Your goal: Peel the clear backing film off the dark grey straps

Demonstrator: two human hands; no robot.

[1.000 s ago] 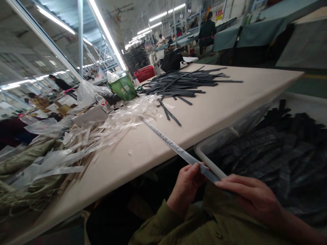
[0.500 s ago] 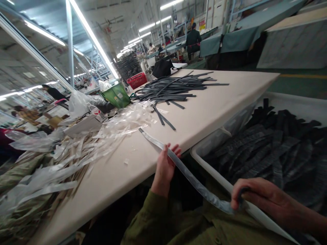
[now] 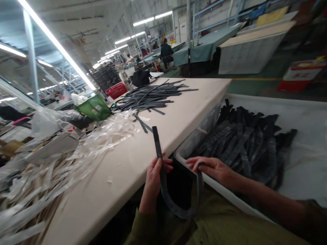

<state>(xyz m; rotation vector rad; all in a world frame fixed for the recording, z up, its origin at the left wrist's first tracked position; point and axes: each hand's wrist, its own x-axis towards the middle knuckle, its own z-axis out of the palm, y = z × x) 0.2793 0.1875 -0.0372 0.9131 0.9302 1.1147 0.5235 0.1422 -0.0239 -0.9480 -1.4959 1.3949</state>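
Observation:
A long dark strip (image 3: 170,203) hangs in a U-shaped loop between my two hands, in front of the table edge. My left hand (image 3: 155,170) pinches it near one end, and that end sticks up above the fingers. Closed on the strip further along is my right hand (image 3: 212,168), at the near corner of the white bin. The strip's lower part hangs over my lap. A heap of similar dark strips (image 3: 240,139) lies in the bin, to the right of my right hand.
The pale table (image 3: 201,102) bears a pile of dark strips (image 3: 150,93), a green basket (image 3: 94,108) and a red basket (image 3: 116,90). Clear film strips (image 3: 107,132) and plastic bags cover its left side. The white bin (image 3: 306,112) stands at right. A person (image 3: 166,52) sits far off.
My right hand has come up and left toward my left hand, so the strip bends from a slanting line into a U. Its free end now points up. The view has turned right.

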